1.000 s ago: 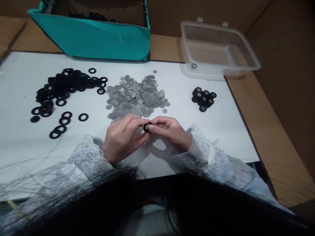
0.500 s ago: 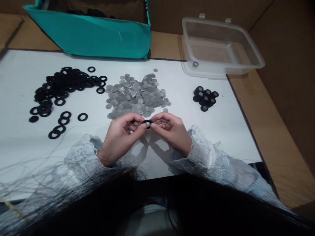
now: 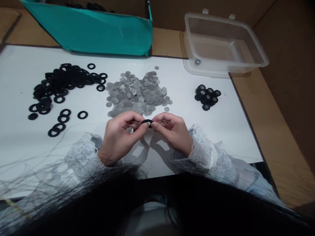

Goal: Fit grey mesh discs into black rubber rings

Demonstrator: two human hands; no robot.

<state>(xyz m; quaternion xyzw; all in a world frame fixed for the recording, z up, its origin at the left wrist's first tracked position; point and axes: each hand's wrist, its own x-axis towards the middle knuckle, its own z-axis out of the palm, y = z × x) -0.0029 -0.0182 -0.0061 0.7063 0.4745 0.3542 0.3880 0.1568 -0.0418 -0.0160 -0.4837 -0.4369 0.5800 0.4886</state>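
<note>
Between the fingertips of both hands is a black ring (image 3: 147,121), held just above the white board. My left hand (image 3: 123,134) pinches its left side, and my right hand (image 3: 172,130) pinches its right side. Both thumbs cover part of its middle, so I cannot tell whether a disc sits inside. Just beyond the fingers spreads a pile of thin grey discs (image 3: 137,93). To the left lies a heap of black rings (image 3: 69,78), with several loose ones nearer me. A small stack of black rings with grey centres (image 3: 208,96) lies to the right.
A teal box (image 3: 105,36) with dark pieces inside stands at the back left. At the back right a clear plastic container (image 3: 226,62) rests on the edge of the white board (image 3: 228,134), with one ring visible near its front left corner. Cardboard walls (image 3: 290,65) surround the area.
The ring has tilted slightly between my fingers, and less of its middle shows. Both hands keep their pinch. The whole view has shifted a little.
</note>
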